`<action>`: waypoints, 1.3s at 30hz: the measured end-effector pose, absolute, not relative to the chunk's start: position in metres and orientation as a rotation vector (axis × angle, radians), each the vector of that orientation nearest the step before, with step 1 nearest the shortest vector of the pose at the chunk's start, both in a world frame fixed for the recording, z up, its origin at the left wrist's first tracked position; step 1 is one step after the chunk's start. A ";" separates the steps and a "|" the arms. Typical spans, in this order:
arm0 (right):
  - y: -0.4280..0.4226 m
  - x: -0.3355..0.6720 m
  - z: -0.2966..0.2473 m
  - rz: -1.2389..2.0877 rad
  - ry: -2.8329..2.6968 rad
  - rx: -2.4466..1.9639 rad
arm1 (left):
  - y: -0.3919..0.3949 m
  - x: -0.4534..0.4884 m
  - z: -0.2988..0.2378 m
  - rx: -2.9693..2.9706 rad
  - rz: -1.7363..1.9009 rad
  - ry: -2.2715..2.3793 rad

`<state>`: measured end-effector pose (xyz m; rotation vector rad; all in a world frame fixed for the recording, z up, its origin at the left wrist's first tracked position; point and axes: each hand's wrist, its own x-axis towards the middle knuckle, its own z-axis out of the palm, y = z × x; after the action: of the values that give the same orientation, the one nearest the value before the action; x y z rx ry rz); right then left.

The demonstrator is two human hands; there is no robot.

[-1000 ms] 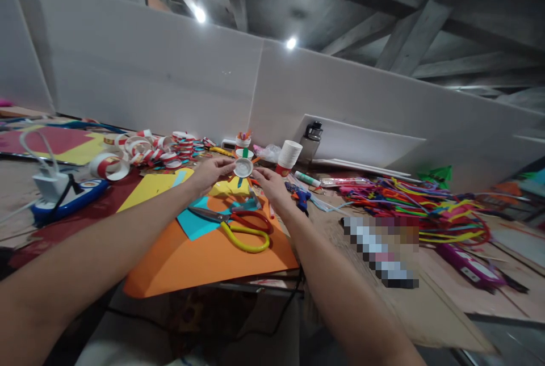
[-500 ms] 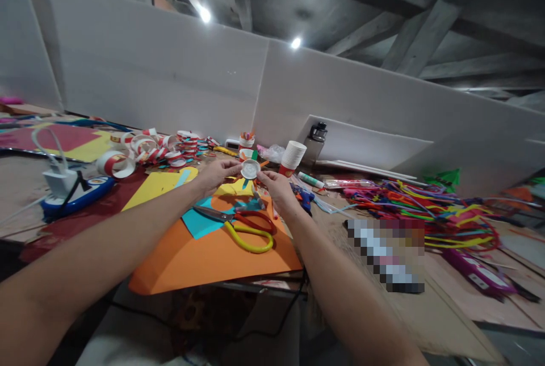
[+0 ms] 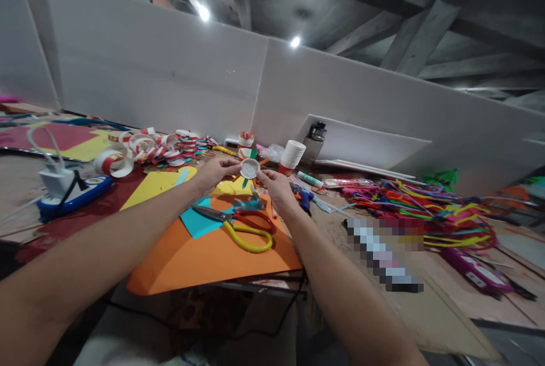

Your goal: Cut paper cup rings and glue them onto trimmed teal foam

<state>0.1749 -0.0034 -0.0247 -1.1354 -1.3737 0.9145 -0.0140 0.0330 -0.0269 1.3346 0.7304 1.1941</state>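
Observation:
Both my hands reach out over the table and hold one small white round paper cup base with coloured strips fanning out round its rim. My left hand pinches its left edge. My right hand pinches its right edge. Below them a pair of scissors with red and yellow handles lies on an orange paper sheet, beside teal and yellow sheets.
A stack of paper cups, a dark bottle and a blue glue gun stand beyond my right hand. Red-and-white paper rings lie at the left, with a white charger on a blue power strip. Coloured pipe cleaners pile at the right.
The hands and the cup piece stay almost where they were; the view has only shifted slightly.

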 end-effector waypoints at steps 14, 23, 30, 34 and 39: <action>0.002 0.178 -0.031 0.878 -1.428 -1.205 | 0.030 -0.016 -0.024 1.355 1.125 0.826; 0.000 0.180 -0.029 0.843 -1.460 -1.266 | 0.028 -0.012 -0.029 1.273 1.077 0.850; -0.001 0.179 -0.030 0.839 -1.461 -1.285 | 0.030 -0.014 -0.028 1.235 1.073 0.863; -0.002 0.177 -0.030 0.852 -1.480 -1.282 | 0.030 -0.016 -0.026 1.253 1.103 0.830; 0.000 0.178 -0.031 0.840 -1.487 -1.291 | 0.034 -0.019 -0.021 1.247 1.189 0.841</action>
<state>0.1777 -0.0001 -0.0312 -1.2909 -1.4868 0.8398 -0.0190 0.0336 -0.0211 1.2468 0.8406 1.1892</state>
